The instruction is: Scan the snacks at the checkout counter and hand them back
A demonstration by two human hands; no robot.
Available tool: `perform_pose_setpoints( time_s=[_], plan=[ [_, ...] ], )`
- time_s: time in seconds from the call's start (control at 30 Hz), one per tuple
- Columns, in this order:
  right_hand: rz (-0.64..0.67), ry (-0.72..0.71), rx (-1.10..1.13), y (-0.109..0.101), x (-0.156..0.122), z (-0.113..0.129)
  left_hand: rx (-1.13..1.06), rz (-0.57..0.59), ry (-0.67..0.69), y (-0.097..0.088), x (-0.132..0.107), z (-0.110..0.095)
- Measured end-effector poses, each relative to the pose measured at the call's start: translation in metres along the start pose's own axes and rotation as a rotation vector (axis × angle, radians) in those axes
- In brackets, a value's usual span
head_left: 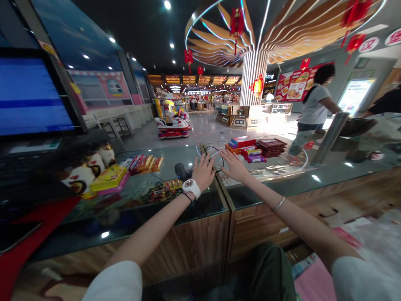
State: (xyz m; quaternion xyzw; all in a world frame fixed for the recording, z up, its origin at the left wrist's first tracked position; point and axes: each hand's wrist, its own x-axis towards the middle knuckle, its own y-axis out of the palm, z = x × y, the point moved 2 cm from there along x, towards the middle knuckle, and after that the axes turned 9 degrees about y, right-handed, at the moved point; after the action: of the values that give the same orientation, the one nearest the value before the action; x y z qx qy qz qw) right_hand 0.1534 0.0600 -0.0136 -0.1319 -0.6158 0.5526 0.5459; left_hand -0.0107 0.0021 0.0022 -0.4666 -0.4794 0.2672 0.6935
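My left hand (203, 172), with a white watch (191, 189) and a dark band at the wrist, stretches over the glass counter with its fingers spread. It holds nothing. A dark rounded device (183, 171), perhaps a scanner, sits just left of it. My right hand (234, 166) is also open, palm down, its fingers pointing toward the left hand; a silvery bangle (278, 203) circles that forearm. A thin black cable (223, 159) loops behind and between the hands. Beyond the right hand lie stacked colourful snack packs (250, 150) and dark red-brown packets (272, 147).
Left on the counter (175, 213) are wrapped bars (145, 164), a yellow box (109, 177), white patterned containers (78, 179) and a monitor (31, 96). A metal post (332, 133) rises at right. One person (315, 100) stands beyond the counter; another shows at the right edge.
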Motion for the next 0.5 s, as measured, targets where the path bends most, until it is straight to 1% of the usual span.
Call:
perform_pose_setpoints(
  time_s=[0.13,0.27,0.4,0.5],
  plan=[
    [0.024,-0.083,0.092,0.013,0.004,0.046,0.042,0.001,-0.11,-0.016,-0.04,0.031],
    [0.032,-0.156,0.193,0.027,0.01,0.089,0.082,-0.014,-0.23,-0.031,-0.073,0.063],
    [0.046,-0.244,0.305,0.043,0.018,0.131,0.127,-0.027,-0.331,-0.04,-0.098,0.096],
    [0.064,-0.32,0.395,0.058,0.025,0.161,0.164,-0.029,-0.381,-0.041,-0.112,0.12]
  ],
)
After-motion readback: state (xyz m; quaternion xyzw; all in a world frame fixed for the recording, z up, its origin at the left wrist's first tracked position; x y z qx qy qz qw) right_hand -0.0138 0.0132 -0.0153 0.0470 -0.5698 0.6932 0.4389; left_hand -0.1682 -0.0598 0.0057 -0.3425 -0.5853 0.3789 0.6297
